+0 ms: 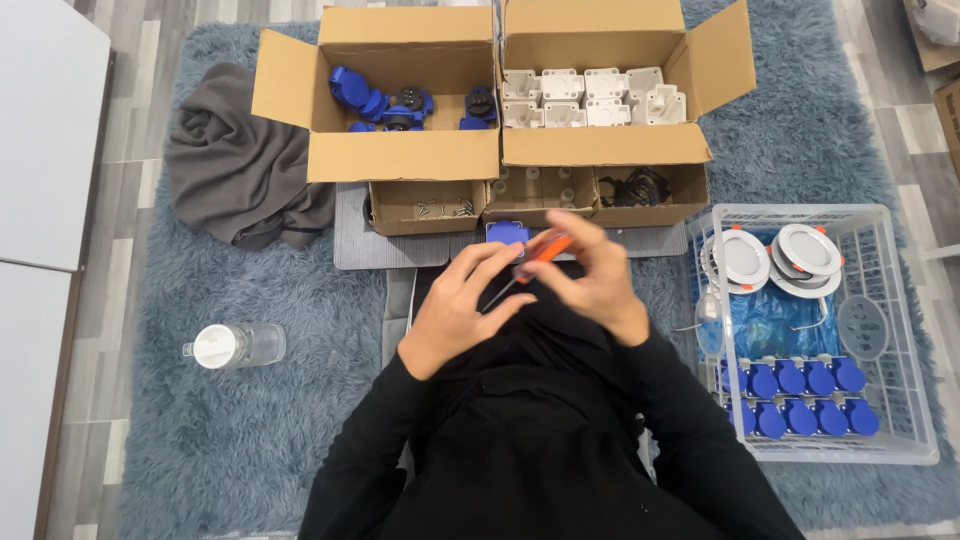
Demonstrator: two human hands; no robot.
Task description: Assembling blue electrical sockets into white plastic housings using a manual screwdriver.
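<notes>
**Two hands working a screwdriver over a grey mat**

Black sleeves are filling the near edge, with both hands meeting just beyond them. Going from the left: a grey cloth [240,160] is lying crumpled on the blue-grey rug [250,440], and nearer, a clear bottle [235,345] with a white cap is resting on its side. Left hand [462,305] is curling its fingers around the thin shaft of an orange-handled screwdriver [535,255], while right hand [590,275] is closing on the handle; whether another small part is being gripped cannot be told. A blue part [505,232] is sitting on the grey mat [365,245] just beyond the fingertips. Farther off, the left carton [400,155] is holding blue parts and the right carton [600,145] white housings. At far right, a clear crate [900,330] is holding round white lamps and rows of blue caps.
</notes>
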